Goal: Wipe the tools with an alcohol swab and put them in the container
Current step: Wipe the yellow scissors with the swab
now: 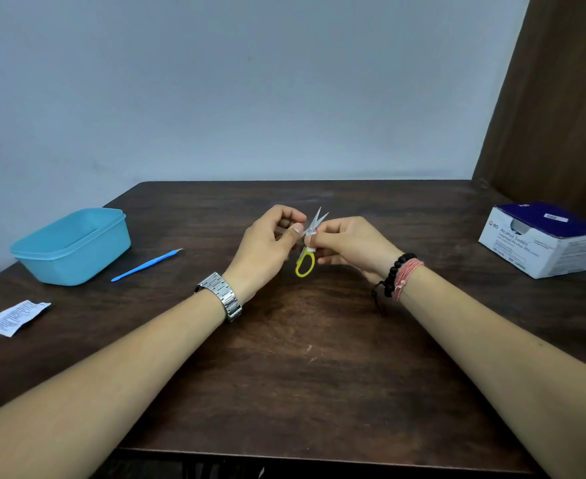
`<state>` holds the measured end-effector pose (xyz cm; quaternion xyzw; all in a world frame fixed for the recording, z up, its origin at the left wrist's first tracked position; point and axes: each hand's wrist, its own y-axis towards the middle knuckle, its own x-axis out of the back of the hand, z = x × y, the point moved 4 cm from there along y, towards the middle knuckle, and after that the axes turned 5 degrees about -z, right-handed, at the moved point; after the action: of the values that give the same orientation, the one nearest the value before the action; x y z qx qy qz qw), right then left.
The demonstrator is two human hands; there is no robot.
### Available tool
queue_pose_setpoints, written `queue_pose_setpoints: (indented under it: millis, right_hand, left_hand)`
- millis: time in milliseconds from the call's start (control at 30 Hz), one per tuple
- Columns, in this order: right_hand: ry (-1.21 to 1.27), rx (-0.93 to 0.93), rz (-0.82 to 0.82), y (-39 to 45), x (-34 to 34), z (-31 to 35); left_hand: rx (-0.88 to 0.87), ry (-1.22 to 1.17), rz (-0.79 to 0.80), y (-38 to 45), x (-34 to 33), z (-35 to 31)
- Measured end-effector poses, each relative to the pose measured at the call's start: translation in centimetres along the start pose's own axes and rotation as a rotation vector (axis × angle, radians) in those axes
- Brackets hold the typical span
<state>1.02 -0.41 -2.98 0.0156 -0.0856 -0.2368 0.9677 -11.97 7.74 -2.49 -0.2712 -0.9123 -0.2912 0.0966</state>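
Between our hands, raised over the bench (301, 357), the scissors (310, 242) stand tips up, blades parted, likely so the swab (310, 243) can reach the inner edges. Our left hand (267, 245) curls in and pinches at the blades; our right hand (350, 245) grips the scissors near the pivot, the white swab seemingly under its fingers. Left of our hands lie a blue tool (146, 266) and the container (72, 245), unfilled as far as we see. Far right sits the swab box (543, 240).

A dark wooden table (301, 357) stood against a pale blue wall (232, 81); a brown curtain (560, 98) hung at the right, behind the table's far corner
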Motion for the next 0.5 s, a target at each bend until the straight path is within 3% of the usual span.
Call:
queue_pose_setpoints:
  millis: [500]
  right_hand:
    - [-0.084,0.049,0.070,-0.66,-0.45,0.29]
  left_hand:
    - [0.152,-0.196,0.031,0.09,0.13,0.68]
